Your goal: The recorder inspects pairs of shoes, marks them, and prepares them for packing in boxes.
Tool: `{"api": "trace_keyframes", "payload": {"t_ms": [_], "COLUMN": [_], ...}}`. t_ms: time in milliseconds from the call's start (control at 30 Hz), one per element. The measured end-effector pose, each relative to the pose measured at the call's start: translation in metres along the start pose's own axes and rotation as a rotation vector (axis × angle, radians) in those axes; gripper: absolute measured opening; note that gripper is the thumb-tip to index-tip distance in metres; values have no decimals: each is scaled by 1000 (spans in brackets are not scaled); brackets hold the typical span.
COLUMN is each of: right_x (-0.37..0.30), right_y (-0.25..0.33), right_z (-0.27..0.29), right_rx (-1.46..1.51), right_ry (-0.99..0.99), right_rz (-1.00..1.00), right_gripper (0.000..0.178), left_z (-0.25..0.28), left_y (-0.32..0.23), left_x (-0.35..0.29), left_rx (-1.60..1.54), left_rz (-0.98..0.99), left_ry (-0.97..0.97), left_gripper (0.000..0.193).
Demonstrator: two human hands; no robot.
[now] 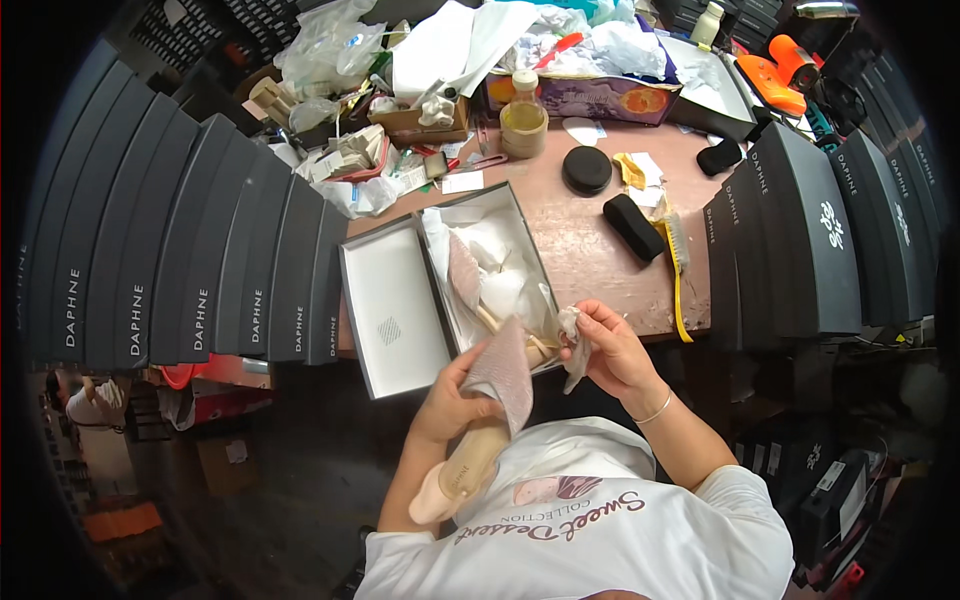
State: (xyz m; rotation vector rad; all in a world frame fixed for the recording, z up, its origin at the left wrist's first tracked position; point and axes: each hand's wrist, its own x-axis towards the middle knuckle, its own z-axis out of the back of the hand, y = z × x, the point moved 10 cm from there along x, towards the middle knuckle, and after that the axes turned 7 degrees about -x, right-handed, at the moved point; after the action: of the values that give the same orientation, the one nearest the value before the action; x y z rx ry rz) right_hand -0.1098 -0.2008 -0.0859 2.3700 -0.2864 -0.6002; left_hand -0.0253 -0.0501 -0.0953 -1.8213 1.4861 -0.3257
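Observation:
My left hand (452,404) is wrapped round a pale pink pointed-toe shoe (505,378), its toe up and its beige insole showing toward me. Between the fingers and thumb of my right hand (618,356) is a crumpled whitish cloth (576,368), hanging just right of the shoe. Behind the shoe, on the table's front edge, lies an open grey shoe box (530,228) with its white-lined lid (392,305) laid back on the left. Inside it, a second pink shoe (464,268) rests among white tissue paper (505,290).
Dark shoe boxes (190,240) stand in a row at left, with more boxes (800,240) at right. On the table (600,290) are a yellow-handled brush (679,270), a black block (633,228), a round black tin (587,170) and a bottle (524,125). Clutter fills the back.

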Motion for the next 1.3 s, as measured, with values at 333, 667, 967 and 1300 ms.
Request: {"api": "trace_keyframes", "payload": {"t_ms": [333, 667, 967, 1300], "right_x": [-16, -41, -34, -35], "right_y": [-20, -3, -17, -31], "right_z": [-20, -43, 5, 14], "right_rx": [-486, -1296, -468, -492], "right_ry": [5, 227, 36, 3], "right_rz": [81, 415, 59, -1], "right_gripper": [14, 22, 22, 12], "left_z": [-34, -37, -32, -36], "left_y": [15, 18, -7, -24], "left_x": [-8, -17, -22, -27], "left_rx": [117, 145, 551, 786], "left_rz": [18, 58, -15, -131], "left_ry": [30, -8, -108, -117], "left_gripper": [86, 80, 84, 84]}}
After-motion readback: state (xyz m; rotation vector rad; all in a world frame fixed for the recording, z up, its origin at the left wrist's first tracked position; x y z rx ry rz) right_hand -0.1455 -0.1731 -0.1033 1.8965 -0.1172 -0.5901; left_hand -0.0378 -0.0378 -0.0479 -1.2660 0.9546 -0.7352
